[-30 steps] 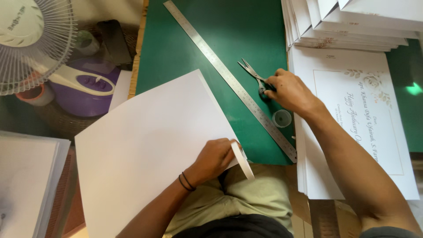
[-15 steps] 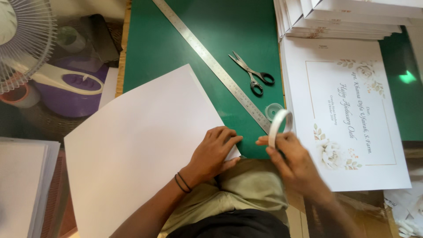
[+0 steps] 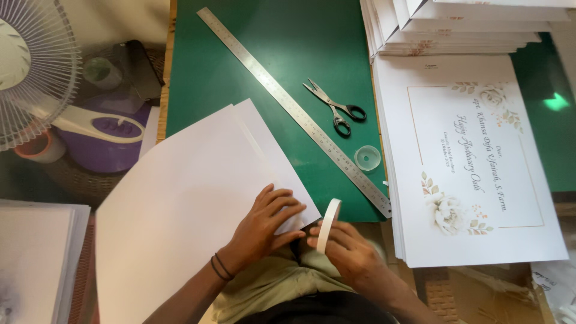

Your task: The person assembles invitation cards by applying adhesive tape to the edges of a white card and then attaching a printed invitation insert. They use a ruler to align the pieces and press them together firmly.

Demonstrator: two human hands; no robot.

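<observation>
The left hand lies flat on a big white sheet of paper, fingers spread and pressing down near its corner. The right hand pinches a roll of white tape between its bent fingers, right beside that corner. The paper rests on a green mat. A long metal ruler, scissors and 1 small clear lid lie close by.

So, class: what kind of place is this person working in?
Probably a small print or craft workspace: a green cutting mat with a long steel ruler and scissors, beside stacks of printed floral cards.
</observation>
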